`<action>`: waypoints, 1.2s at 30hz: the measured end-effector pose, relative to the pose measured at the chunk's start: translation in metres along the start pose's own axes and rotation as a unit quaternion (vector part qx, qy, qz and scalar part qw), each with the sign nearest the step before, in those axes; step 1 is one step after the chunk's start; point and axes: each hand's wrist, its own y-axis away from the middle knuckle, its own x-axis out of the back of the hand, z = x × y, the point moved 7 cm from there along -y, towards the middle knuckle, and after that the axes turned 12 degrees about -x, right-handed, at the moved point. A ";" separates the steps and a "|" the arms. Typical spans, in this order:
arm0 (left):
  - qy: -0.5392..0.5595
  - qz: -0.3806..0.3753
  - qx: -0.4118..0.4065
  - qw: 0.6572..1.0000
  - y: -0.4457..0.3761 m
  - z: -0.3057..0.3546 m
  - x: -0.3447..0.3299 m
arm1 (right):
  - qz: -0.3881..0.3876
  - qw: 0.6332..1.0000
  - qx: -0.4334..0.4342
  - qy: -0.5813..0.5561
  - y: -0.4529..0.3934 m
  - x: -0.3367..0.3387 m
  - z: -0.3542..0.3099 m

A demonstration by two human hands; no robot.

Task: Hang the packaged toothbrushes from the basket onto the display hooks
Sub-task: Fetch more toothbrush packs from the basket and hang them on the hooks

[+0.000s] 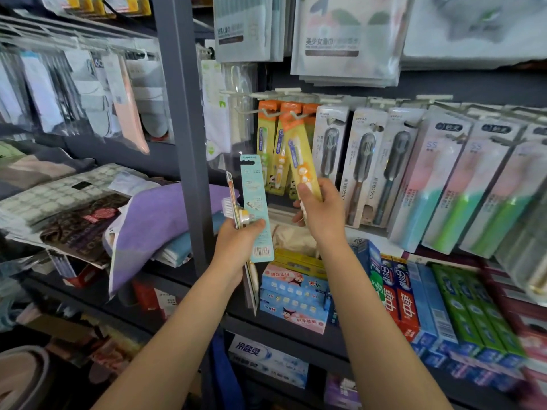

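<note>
Right hand [321, 211] wrapped round the lower end of a yellow-and-orange toothbrush pack [300, 156], fingers curled at the back, thumb across the front. Pack tilted, orange header leaning up and left toward the tip of a white display hook [268, 112], hang-hole close to the hook's upturned end; whether already threaded, cannot tell. Gripped low, likely so the header stays free to slide onto the prong. Matching yellow packs [268, 143] already hanging on the hooks just behind, so the same kind joins the same row.

Left hand [239, 241] held lower and to the left, fingers and thumb pinching a small bundle: a pale blue toothbrush pack [256, 208] with its barcode end down, plus an orange-edged pack [232, 199] seen edge-on just to its left. Kept upright and apart from the hooks, probably as stock waiting its turn while the other hand does the hanging.

Further right, grey toothbrush packs [364, 164] and pink-and-green packs [461, 184] filling neighbouring hooks. Toothpaste boxes [399, 306] stacked on the shelf below. Basket not identifiable in view.

Next step, by judgement: header hole lined up with the prong tip, then pack pushed back along it. Risk of the card catching or bending if the tilt is not squared up.
</note>
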 end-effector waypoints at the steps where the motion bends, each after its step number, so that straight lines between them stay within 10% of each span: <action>1: -0.001 -0.001 0.001 1.000 0.000 0.000 0.000 | 0.013 1.000 -0.003 -0.005 -0.003 0.001 0.000; 28: -0.027 -0.006 0.004 1.000 -0.014 -0.011 -0.003 | -0.042 0.954 -0.289 -0.063 -0.008 -0.042 0.083; 36: -0.030 -0.015 -0.004 0.999 -0.014 -0.011 0.002 | -0.252 0.950 -0.184 -0.012 0.034 -0.055 0.070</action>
